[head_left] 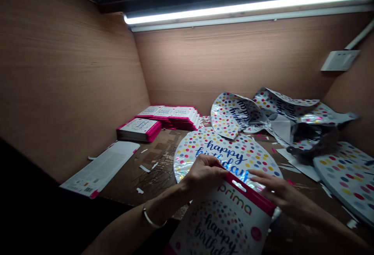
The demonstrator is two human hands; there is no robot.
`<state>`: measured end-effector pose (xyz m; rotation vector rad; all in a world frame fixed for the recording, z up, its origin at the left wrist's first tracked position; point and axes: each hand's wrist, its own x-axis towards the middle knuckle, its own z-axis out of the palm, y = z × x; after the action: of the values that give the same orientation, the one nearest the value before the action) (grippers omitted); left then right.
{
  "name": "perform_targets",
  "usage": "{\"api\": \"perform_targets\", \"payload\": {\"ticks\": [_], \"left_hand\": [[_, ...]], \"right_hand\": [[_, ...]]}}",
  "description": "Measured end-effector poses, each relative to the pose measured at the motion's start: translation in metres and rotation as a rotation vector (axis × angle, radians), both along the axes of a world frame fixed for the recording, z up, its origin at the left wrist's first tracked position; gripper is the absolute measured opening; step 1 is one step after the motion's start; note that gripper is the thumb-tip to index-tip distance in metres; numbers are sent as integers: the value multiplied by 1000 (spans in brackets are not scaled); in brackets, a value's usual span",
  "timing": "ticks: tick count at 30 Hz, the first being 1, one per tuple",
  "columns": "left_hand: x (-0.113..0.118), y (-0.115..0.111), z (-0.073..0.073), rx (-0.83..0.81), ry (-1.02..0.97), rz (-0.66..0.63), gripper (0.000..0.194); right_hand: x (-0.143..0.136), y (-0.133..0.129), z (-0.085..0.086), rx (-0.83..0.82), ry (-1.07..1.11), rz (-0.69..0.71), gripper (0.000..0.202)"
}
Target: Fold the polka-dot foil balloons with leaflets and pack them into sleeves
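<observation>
A white and pink balloon packet (224,220), printed "prima" and "happy birthday", is tilted in front of me, its lower end cut off by the frame. My left hand (204,173) pinches its top edge left of the hang hole. At the top right corner is my right hand (277,192), slightly blurred, its fingers stretched out towards the packet's edge; its thumb is not clear. Behind both hands a round foil balloon (187,149) with coloured dots and "happy birthday" lettering lies flat on the table, partly covered by the packet and hands.
Pink-edged packets stand in stacks (138,128) at the back left. A flat printed card sleeve (102,167) lies at the left edge. Crumpled dotted foil balloons (230,110) and a flat balloon pile (347,181) are on the right. Paper scraps litter the brown tabletop (157,157); wooden walls enclose it.
</observation>
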<state>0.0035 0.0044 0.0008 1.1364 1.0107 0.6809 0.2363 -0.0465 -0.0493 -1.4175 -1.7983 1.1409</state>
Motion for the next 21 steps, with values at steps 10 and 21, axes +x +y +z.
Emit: {"api": "perform_targets", "payload": {"ticks": [10, 21], "left_hand": [[-31, -3, -2, 900, 512, -27, 67], [-128, -26, -36, 1801, 1479, -44, 41]], "right_hand": [[-17, 23, -38, -322, 655, -484, 34], [-75, 65, -23, -355, 737, -364, 42]]}}
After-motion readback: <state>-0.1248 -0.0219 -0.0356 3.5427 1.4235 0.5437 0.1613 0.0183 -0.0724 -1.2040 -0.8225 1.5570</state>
